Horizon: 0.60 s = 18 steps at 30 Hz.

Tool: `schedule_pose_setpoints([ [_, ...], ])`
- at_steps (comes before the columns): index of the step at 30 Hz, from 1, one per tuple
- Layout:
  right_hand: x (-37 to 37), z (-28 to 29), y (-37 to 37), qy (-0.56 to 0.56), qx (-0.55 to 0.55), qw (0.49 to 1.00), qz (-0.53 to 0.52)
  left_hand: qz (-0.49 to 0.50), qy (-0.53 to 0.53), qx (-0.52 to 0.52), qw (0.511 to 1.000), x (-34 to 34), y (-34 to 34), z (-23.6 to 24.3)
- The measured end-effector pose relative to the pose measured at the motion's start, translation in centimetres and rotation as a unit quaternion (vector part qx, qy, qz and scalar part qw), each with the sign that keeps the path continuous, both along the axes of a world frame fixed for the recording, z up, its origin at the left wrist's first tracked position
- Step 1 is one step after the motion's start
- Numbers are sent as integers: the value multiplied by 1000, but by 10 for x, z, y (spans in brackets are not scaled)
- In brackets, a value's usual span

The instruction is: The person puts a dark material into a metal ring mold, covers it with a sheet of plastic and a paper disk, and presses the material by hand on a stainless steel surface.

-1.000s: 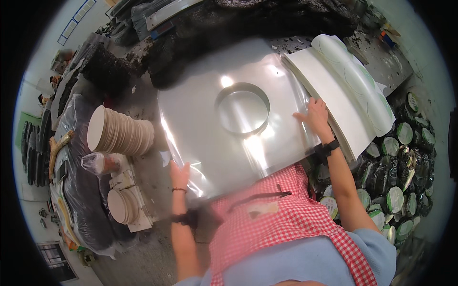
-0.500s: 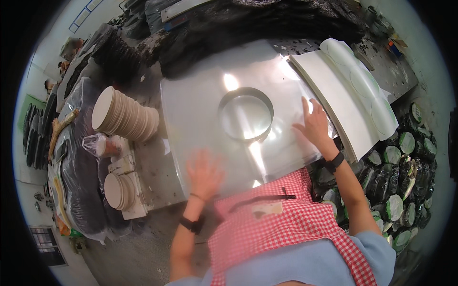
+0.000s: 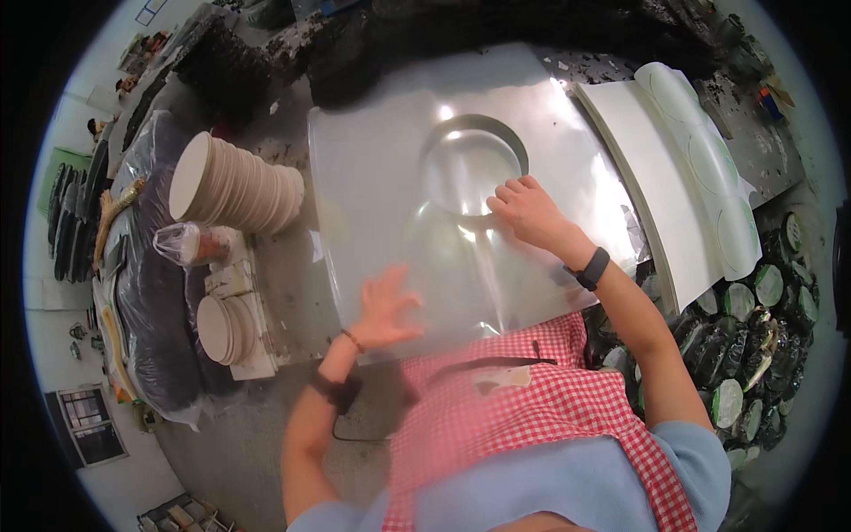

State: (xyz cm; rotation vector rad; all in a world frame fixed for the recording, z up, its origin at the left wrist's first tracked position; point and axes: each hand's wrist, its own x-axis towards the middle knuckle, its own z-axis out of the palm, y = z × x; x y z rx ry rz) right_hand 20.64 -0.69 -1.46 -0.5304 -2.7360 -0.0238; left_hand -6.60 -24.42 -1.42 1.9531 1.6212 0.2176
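The right hand (image 3: 530, 211) has its fingers curled at the near right rim of a round metal-grey ring (image 3: 516, 144); whether they grip it cannot be told. The left hand (image 3: 387, 310), blurred, is open with fingers spread over the near left part of a clear, shiny plastic sheet (image 3: 377, 195). The ring sits on this sheet, right of its middle. To the left leans a tall stack of beige discs (image 3: 235, 188); to the right lie white sheets (image 3: 643, 168).
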Motion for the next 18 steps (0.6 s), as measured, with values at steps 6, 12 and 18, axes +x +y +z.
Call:
schedule_pose_setpoints([
  [6, -2, 5, -3, -13, -30, 999, -21, 68, 3, 138, 988, 10, -8, -31],
  [12, -6, 6, -1, -12, -36, 999, -6, 75, -67, 93, 991, 4, 7, 1],
  [18, -5, 2, 1, -20, -51, 998, -15, 169, -68, 54, 982, 6, 27, 9],
])
